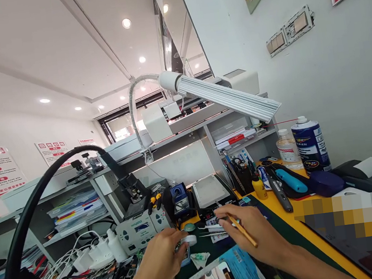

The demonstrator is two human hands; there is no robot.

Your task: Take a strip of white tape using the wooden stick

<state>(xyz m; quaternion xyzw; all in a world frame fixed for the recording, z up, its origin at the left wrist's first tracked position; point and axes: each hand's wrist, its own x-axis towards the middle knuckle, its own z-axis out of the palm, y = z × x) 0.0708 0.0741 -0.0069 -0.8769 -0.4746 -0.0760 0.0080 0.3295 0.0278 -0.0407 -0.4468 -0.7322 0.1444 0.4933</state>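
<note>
My left hand [166,253] is closed around a small round white roll, perhaps tape [189,240], at the near edge of the dark green work mat [220,250]. My right hand [251,228] holds a thin wooden stick [242,231] between its fingers, and its fingertips rest near metal tweezers [212,229] and a small card on the mat. A crumpled bit of paper [200,259] lies just below the left hand. An opened phone with a blue sheet [236,271] lies at the bottom of the mat.
A soldering station [139,229], a blue solder holder [179,197] and a heating plate [209,191] stand behind the mat. A white desk lamp [228,98] hangs overhead. Spray can [310,144], bottles and tools stand at right; chargers and cables [88,258] at left.
</note>
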